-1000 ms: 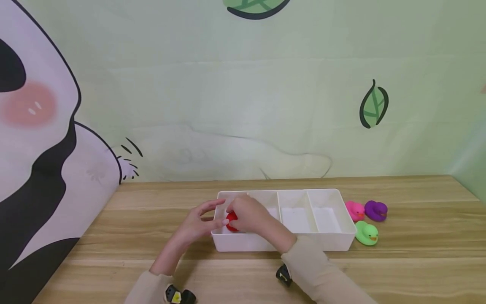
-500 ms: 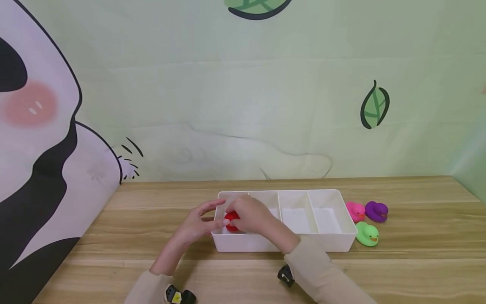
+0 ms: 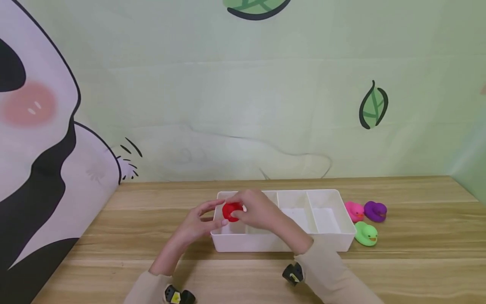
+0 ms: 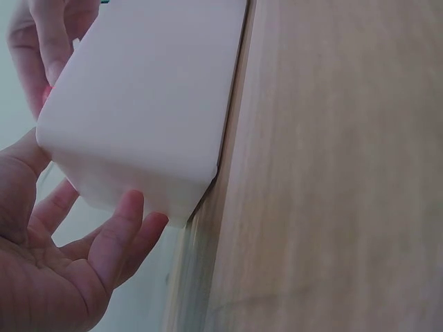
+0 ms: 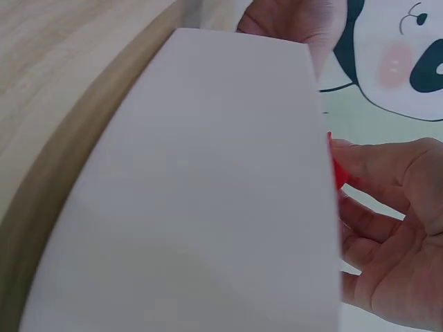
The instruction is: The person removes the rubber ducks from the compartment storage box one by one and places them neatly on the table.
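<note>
My right hand (image 3: 258, 210) pinches a rounded red toy (image 3: 231, 212) between thumb and fingers, over the leftmost compartment of a white divided box (image 3: 284, 242). The toy is about as big as the ducks nearby, and the fingers cover part of it. In the right wrist view only a red sliver (image 5: 339, 171) shows past the box wall. My left hand (image 3: 195, 223) holds the box's left end, its thumb over the rim. In the left wrist view several fingers (image 4: 123, 232) touch the outside of the end wall.
Pink (image 3: 355, 211), purple (image 3: 376, 211) and green (image 3: 366, 233) toy ducks sit on the wooden table (image 3: 243, 274), just right of the box. Dividers split the box into several compartments. A printed backdrop (image 3: 243, 105) rises behind the table.
My right hand has lifted the red toy from low in the left compartment toward the rim, moving slightly up and back. The left hand stays in place on the box.
</note>
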Demonstrator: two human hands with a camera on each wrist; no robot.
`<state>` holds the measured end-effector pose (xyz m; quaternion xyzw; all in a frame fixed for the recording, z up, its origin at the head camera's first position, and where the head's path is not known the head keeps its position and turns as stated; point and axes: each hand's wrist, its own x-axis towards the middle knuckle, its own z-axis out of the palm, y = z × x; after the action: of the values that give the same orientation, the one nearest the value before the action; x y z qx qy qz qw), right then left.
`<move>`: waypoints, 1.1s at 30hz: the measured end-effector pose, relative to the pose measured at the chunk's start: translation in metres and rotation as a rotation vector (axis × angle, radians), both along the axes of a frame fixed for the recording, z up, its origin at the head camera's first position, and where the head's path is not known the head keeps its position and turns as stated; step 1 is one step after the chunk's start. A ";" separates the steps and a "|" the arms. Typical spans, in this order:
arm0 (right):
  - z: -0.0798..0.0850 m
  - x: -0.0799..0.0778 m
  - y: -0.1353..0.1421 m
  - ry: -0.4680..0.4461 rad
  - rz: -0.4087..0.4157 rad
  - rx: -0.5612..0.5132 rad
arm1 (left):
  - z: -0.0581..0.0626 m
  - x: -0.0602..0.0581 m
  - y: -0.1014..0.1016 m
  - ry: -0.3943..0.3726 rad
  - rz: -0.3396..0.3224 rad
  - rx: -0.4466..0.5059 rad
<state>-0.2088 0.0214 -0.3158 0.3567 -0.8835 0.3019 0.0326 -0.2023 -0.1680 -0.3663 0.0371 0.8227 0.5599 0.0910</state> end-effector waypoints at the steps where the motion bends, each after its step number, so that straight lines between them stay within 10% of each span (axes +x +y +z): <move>1: 0.001 0.001 0.001 -0.008 -0.001 -0.008 | 0.000 0.000 0.000 -0.001 0.002 -0.003; 33: 0.019 0.019 0.117 0.001 -0.102 -0.137 | 0.002 0.000 0.002 -0.002 0.014 -0.017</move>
<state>-0.1901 0.1379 -0.2965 0.3082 -0.8779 0.3593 0.0725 -0.2020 -0.1659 -0.3641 0.0302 0.8276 0.5535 0.0882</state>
